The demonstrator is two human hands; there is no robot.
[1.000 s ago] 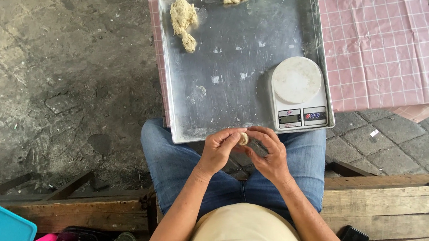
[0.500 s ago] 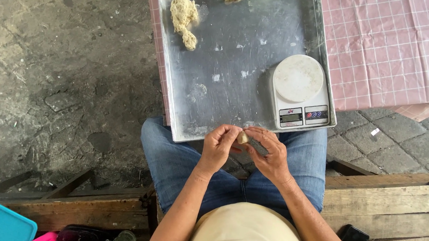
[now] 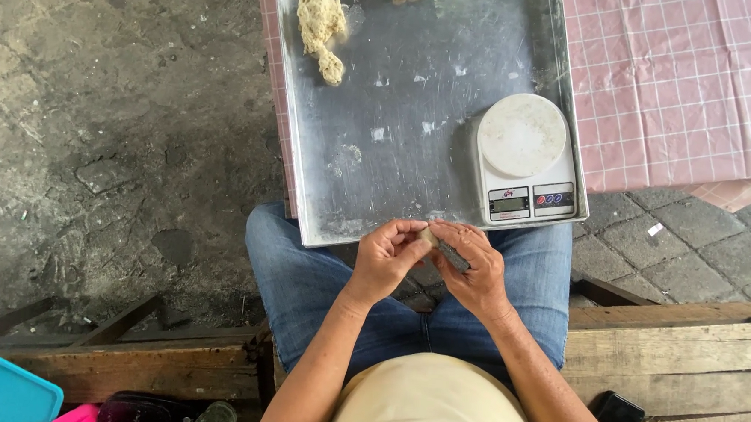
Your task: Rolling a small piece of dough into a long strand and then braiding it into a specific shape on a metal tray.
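— Pinching a small dough piece, is that it?

— Yes. The left hand and the right hand meet over the lap, fingertips of both closed on the pale lump, just below the near edge of the metal tray.

— Anything different from half a second ago?

— Little. The hands stay at the same spot; the lump looks flatter between the fingers, and a dark narrow thing now shows across the right palm. What it is, I cannot tell.

— And on the tray?

— The white kitchen scale sits at its right near corner, unmoved. A dough mass lies at the far left corner. The tray rests on a counter with a pink checked cloth.
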